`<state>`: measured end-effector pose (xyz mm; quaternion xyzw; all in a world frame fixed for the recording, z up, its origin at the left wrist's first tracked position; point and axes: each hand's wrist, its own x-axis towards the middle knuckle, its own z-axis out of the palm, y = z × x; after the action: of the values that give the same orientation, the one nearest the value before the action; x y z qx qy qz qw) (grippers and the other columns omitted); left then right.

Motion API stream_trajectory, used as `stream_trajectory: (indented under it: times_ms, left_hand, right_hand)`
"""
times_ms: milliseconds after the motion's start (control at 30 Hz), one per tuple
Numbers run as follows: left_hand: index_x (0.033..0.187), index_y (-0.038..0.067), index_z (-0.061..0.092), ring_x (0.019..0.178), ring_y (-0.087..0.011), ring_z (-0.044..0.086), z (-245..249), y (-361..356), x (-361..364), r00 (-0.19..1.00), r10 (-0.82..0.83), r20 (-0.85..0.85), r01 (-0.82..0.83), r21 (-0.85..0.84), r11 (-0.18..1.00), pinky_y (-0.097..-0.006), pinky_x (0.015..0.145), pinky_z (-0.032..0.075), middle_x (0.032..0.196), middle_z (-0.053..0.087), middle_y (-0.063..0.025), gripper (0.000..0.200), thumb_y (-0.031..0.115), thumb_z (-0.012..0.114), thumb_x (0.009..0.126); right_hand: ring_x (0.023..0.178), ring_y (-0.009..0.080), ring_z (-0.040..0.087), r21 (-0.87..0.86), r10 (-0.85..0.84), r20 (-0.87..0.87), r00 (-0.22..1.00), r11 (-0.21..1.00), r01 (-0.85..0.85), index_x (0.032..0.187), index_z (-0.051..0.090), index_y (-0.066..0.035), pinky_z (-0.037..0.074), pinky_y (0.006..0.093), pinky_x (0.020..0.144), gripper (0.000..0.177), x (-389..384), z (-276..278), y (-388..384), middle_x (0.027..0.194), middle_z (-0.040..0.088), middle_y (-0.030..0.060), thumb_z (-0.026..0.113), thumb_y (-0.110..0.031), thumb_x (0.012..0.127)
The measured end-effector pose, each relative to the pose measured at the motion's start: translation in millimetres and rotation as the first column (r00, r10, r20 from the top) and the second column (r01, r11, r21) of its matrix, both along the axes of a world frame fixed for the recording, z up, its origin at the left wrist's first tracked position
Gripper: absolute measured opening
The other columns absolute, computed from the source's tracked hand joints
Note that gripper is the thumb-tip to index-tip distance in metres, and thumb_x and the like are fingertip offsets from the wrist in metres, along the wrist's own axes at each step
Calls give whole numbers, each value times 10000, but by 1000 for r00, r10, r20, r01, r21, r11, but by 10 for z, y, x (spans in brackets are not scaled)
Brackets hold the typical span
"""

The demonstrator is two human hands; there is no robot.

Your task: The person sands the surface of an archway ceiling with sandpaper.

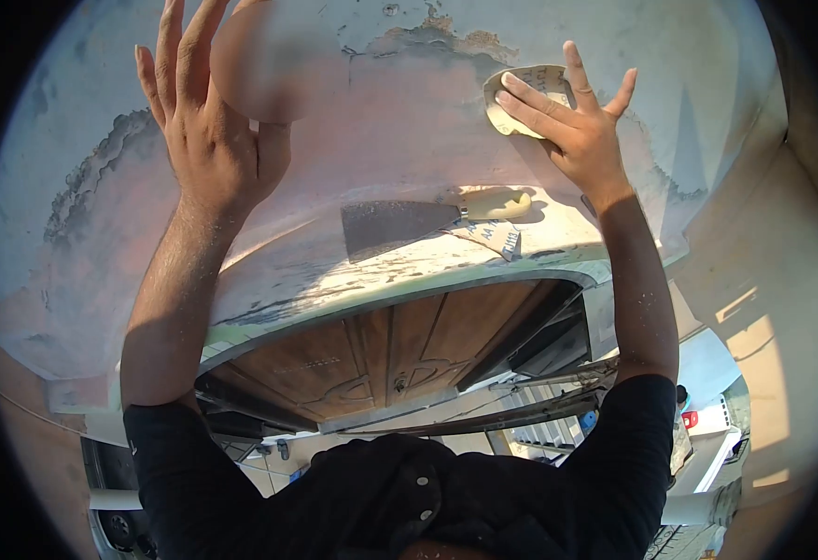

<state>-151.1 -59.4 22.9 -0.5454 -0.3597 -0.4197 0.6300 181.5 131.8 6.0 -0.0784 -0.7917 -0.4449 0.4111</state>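
Note:
My right hand [591, 145] presses a curled piece of sandpaper [502, 114] against the wall [381, 140]; two fingers lie over it and the others stick out. At the upper left, my left hand [205, 140] is raised by the wall, fingers spread, with nothing visible in it. A blurred patch hides the area beside its fingers, so contact with the wall cannot be made out. Below the hands, a wide scraper [395, 229] with a pale handle lies on the ledge [334, 271]. Partly under it is another sandpaper piece [497, 241], its printed backing showing.
Rough, peeling paint patches [101, 163] mark the wall at left and top. Under the ledge's curved edge stands a brown wooden double door [381, 359], well below me. A slatted, ladder-like frame [544, 434] and a white surface with items [712, 443] are lower right.

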Motion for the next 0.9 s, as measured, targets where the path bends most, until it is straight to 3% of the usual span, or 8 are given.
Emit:
stream_trajectory:
  times_ms: [67,100,133,200,467,533,700,900]
  left_hand:
    - [1426,50,547,1491,-439,337,24,-96,-110,957,288,25,-288,10,958,-625,1202,204,1514,471,-238,636,549,412,1054]
    - [1426,50,547,1491,-439,337,47,-90,-102,956,293,30,-294,11,956,-625,1202,204,1514,471,-238,636,549,412,1054]
    - [1472,128,511,1511,-395,306,99,-57,-74,988,150,41,-151,46,987,-635,1212,156,1542,461,-163,606,555,373,1064]
    - [1518,206,476,1532,-351,274,187,-37,-52,1000,-13,24,11,91,996,-646,1222,109,1571,451,-89,586,560,334,1073]
    - [1478,185,537,1508,-339,342,128,-117,-292,998,-23,64,14,134,991,-625,1216,207,1558,480,-108,597,574,350,1067]
    - [1444,46,520,1516,-437,289,124,-267,-271,959,247,142,-241,-61,969,-624,1207,191,1537,441,-235,652,557,384,1063]
    - [1370,52,596,1483,-458,353,85,-315,-227,968,229,105,-223,-69,972,-606,1226,163,1469,520,-236,643,571,381,1058]
    - [1366,53,603,1484,-466,351,41,-292,-258,963,235,134,-215,-145,966,-607,1239,102,1459,531,-237,657,588,389,1050]
  right_hand:
    - [1506,232,382,115,-10,-31,999,993,14,1249,736,-317,-53,620,1253,318,74,14,31,1376,667,-105,675,-253,944]
    - [1432,240,475,90,32,21,999,995,-33,1196,739,-242,172,560,1221,271,2,5,-4,1348,685,-58,675,-192,937]
    - [1358,247,568,62,73,63,995,995,-77,1143,742,-167,398,501,1189,225,-107,11,-86,1321,702,-11,675,-131,931]
    - [1243,266,655,67,232,136,963,968,-243,1143,726,-71,504,409,1108,242,-502,65,-331,1314,700,78,681,-99,906]
    - [1305,247,614,54,121,319,940,988,-146,1048,724,-97,510,408,1109,142,-305,240,-266,1349,683,64,684,-121,913]
    - [1318,242,604,63,128,347,929,985,-159,1061,727,-99,499,407,1122,158,-262,227,-99,1364,673,68,688,-129,911]
    - [1305,211,611,76,229,387,893,957,-279,1147,738,-153,498,394,1124,260,-1141,337,-656,1357,675,5,716,-175,889]
    - [1293,207,619,32,131,461,878,986,-165,1186,735,-165,487,386,1133,285,-391,336,-254,1349,678,-20,682,-143,907]
